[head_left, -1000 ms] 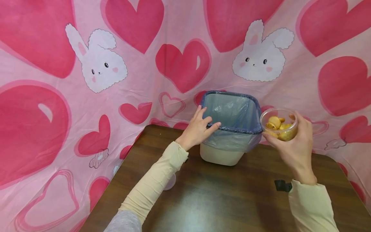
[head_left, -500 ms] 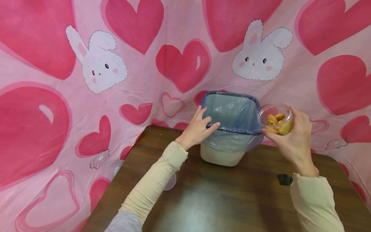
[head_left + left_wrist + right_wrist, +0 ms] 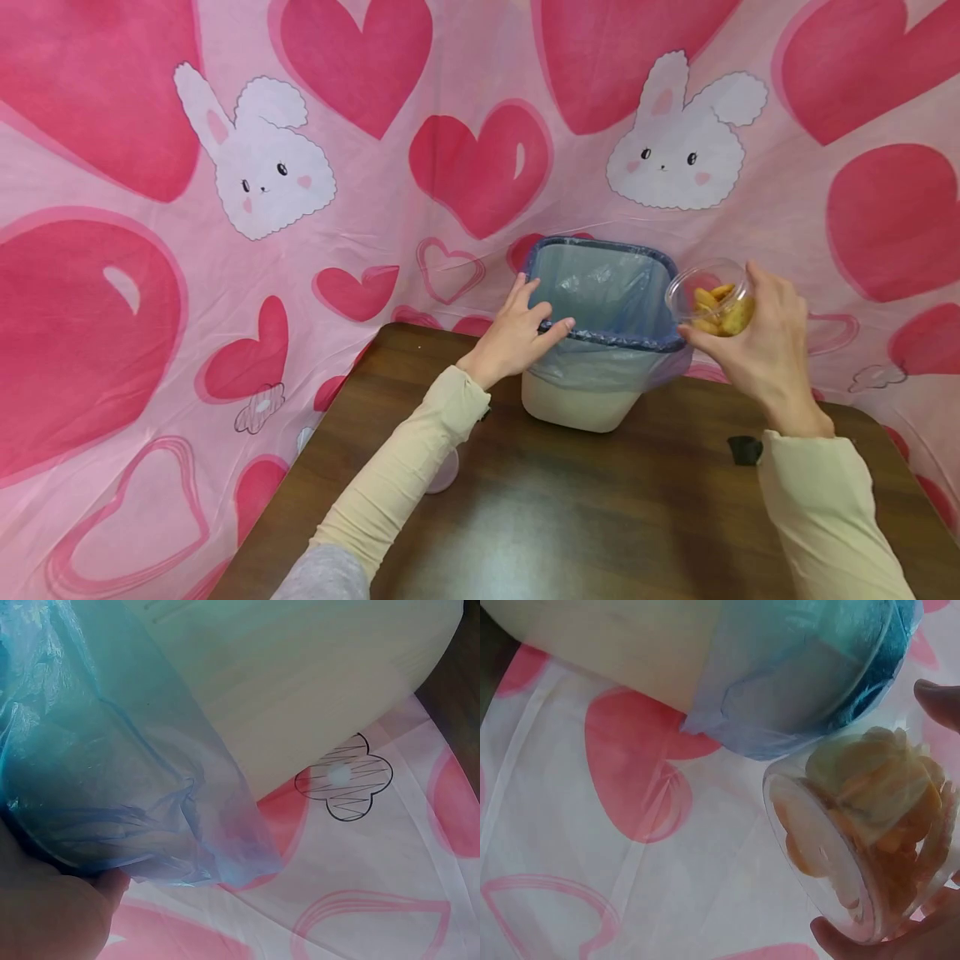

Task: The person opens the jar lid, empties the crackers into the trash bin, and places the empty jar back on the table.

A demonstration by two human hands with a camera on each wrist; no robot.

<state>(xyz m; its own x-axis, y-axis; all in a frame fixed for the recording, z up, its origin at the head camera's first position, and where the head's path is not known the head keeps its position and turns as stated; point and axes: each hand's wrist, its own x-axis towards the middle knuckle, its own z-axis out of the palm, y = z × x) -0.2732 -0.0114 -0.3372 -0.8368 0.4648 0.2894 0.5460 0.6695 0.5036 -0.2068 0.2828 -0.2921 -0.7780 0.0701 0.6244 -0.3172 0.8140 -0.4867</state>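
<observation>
My left hand (image 3: 510, 337) holds the near left corner of a trash can (image 3: 577, 407) lined with a translucent blue bag (image 3: 607, 363). In the left wrist view, part of that hand (image 3: 56, 919) shows at the bag's rim. My right hand (image 3: 768, 346) grips a clear plastic tub (image 3: 712, 292) just right of the can's rim, its mouth tilted toward the can. Yellow-orange pieces (image 3: 716, 308) lie inside the tub; their kind is unclear. The right wrist view shows the tub's base (image 3: 821, 855) and fingers on its side.
The can stands near the back of a brown wooden table (image 3: 570, 508). A round, pinkish lid-like disc (image 3: 444, 472) lies partly behind my left forearm. A pink cloth (image 3: 360, 217) with hearts and rabbits hangs close behind the table.
My right hand has risen slightly and tipped the tub further left toward the can. The pieces have shifted inside it. My left hand stays on the rim.
</observation>
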